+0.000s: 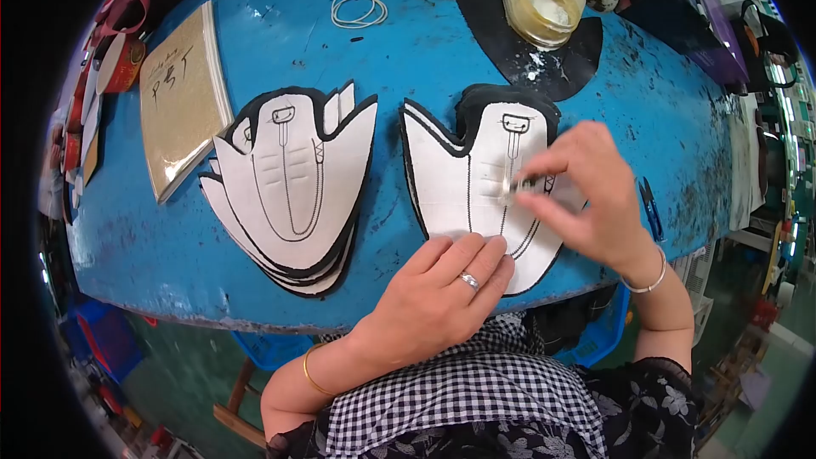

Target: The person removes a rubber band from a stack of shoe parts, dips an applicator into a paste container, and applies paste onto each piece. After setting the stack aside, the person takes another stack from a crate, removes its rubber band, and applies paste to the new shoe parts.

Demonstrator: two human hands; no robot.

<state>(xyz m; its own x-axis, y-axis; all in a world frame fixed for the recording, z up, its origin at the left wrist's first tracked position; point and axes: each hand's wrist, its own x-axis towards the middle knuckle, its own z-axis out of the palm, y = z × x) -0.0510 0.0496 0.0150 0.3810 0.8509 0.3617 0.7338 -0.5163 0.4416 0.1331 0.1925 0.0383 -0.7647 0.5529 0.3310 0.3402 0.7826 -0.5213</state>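
Note:
A stack of white, black-edged shoe-upper pieces (442, 183) lies on the blue table in front of me, stitched lines and a small loop shape marked on the top one. My left hand (442, 289) rests on its lower edge with the fingers stretched out, a ring on one finger. Over the right side of the same piece, my right hand (599, 191) is closed in a pinch. Something small, whitish and dark, shows at its fingertips, too blurred to name. To the left sits a second stack of similar shoe-upper pieces (327, 178), touched by neither hand.
A gold-covered notebook (183, 93) lies at the left. White elastic loops (359, 8) are at the back. A glue-stained plastic container (544, 0) stands on a black leather piece (484, 25). Blue-handled snips (651, 208) lie right of my right hand.

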